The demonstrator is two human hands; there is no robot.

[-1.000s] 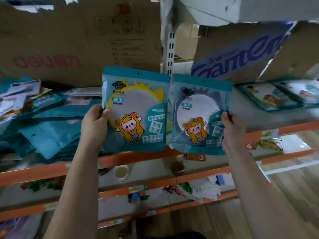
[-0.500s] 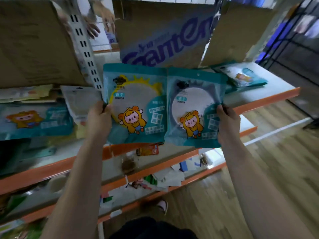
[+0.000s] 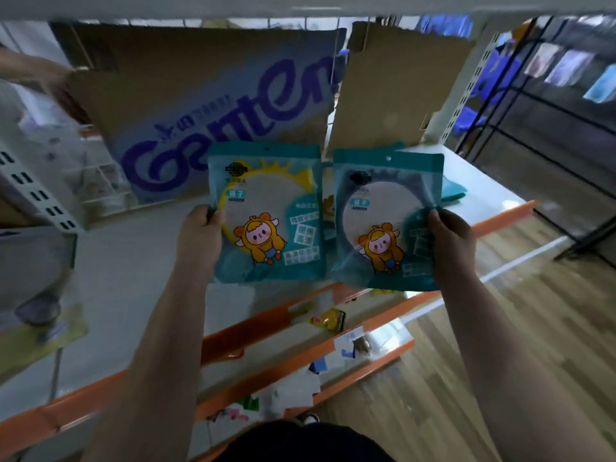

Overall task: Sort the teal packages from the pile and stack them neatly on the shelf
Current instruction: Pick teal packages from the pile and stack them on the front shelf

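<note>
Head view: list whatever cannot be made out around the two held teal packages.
Head view only:
- Flat teal packages lying on the white metal shelf: mostly hidden behind the dark-ringed teal plastic package; count unclear.
- Fingers of the left hand and right hand: behind the packages.
- Small print on the yellow-ringed teal plastic package: too blurred.
- Objects at the left edge: motion-blurred.

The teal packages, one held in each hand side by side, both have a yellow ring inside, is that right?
Not quite. The head view shows a yellow ring only in the left package, gripped by the left hand; the right package, gripped by the right hand, has a dark ring. They are held side by side.
</note>
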